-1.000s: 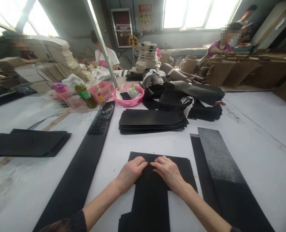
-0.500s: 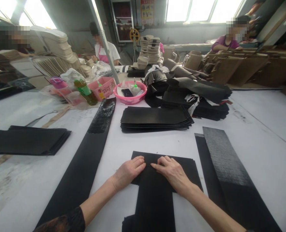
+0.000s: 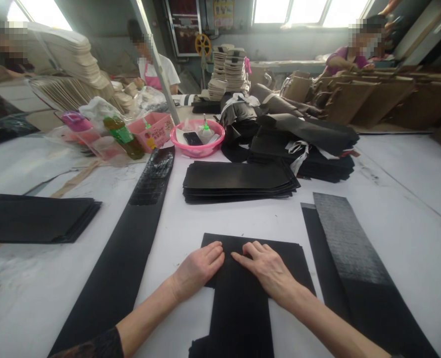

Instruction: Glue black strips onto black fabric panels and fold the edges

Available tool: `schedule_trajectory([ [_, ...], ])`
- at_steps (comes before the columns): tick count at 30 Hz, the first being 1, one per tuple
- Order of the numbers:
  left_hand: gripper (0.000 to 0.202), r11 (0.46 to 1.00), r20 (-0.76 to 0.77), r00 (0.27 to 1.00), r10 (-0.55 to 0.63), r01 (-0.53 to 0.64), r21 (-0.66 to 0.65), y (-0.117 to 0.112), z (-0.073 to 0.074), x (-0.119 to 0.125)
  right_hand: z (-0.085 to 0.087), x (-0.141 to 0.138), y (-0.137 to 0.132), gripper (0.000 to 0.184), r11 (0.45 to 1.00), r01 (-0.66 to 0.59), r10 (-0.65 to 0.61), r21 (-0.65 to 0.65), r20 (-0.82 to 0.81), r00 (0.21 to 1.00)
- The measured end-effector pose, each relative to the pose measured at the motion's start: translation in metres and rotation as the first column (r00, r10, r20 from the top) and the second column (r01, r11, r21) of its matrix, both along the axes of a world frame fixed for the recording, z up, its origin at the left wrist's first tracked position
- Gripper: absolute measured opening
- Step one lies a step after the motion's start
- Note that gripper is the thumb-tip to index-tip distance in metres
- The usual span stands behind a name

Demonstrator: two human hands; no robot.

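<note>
A flat black sheet (image 3: 242, 298) lies on the white table (image 3: 410, 199) right in front of me, T-shaped from here, wide at the far end. My left hand (image 3: 200, 268) rests flat on its far left part, fingers stretched out and together. My right hand (image 3: 267, 268) lies flat beside it, fingers extended, pressing the sheet. The fingertips of both hands nearly meet at the middle. Neither hand holds anything.
A stack of black sheets (image 3: 238, 181) lies beyond, another stack (image 3: 37, 219) at the left. Long black strips run at the left (image 3: 131, 238) and right (image 3: 347, 253). A pink basin (image 3: 198, 139), a bottle (image 3: 123, 136) and black bags (image 3: 302, 144) stand behind. People work at far tables.
My hands stay on the sheet; the fingers have flattened out a little. The view has shifted slightly.
</note>
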State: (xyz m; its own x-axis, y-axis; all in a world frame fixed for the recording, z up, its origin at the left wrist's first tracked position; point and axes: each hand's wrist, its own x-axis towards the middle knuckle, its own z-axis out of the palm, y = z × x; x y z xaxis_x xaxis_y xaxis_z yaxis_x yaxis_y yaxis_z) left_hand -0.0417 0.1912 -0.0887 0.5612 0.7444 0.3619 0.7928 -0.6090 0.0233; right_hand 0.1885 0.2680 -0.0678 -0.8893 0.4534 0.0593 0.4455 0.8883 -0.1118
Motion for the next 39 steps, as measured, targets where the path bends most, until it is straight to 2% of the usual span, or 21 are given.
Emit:
schedule_trajectory([
  [7, 0.029, 0.991, 0.034, 0.993, 0.11, -0.107, -0.082, -0.005, 0.003, 0.001, 0.004, -0.002, -0.003, 0.046, 0.999, -0.006, 0.005, 0.037, 0.037, 0.999],
  [10, 0.035, 0.99, -0.044, 0.989, 0.139, -0.14, -0.033, -0.006, 0.005, 0.009, 0.006, -0.003, -0.005, 0.04, 0.998, -0.007, 0.003, 0.067, 0.047, 0.999],
  [15, 0.035, 0.986, -0.183, 0.969, 0.163, -0.154, 0.066, -0.01, 0.005, 0.023, 0.009, -0.001, -0.003, 0.04, 0.998, -0.035, 0.033, 0.053, 0.053, 0.998],
  [22, 0.032, 0.987, -0.194, 0.969, 0.15, -0.136, 0.085, -0.011, 0.002, 0.017, 0.004, 0.013, 0.001, 0.042, 0.999, -0.051, 0.051, 0.007, 0.033, 0.998],
  [31, 0.034, 0.99, -0.173, 0.975, 0.14, -0.133, 0.052, -0.015, 0.001, 0.014, -0.001, 0.04, -0.013, 0.044, 0.999, 0.012, -0.008, 0.05, -0.077, 0.997],
  [33, 0.033, 0.987, -0.141, 0.978, 0.154, -0.145, 0.071, -0.016, -0.004, 0.014, -0.003, 0.045, -0.014, 0.045, 0.999, 0.037, -0.034, 0.025, -0.113, 0.993],
  [36, 0.03, 0.978, -0.043, 0.98, 0.196, -0.192, 0.081, -0.016, -0.012, 0.013, -0.001, 0.052, -0.013, 0.037, 0.985, 0.134, -0.151, -0.108, -0.172, 0.973],
  [39, 0.03, 0.97, 0.07, 0.972, 0.225, -0.23, 0.079, -0.015, -0.018, 0.012, 0.009, 0.048, -0.01, 0.027, 0.925, 0.278, -0.331, -0.261, -0.188, 0.925],
])
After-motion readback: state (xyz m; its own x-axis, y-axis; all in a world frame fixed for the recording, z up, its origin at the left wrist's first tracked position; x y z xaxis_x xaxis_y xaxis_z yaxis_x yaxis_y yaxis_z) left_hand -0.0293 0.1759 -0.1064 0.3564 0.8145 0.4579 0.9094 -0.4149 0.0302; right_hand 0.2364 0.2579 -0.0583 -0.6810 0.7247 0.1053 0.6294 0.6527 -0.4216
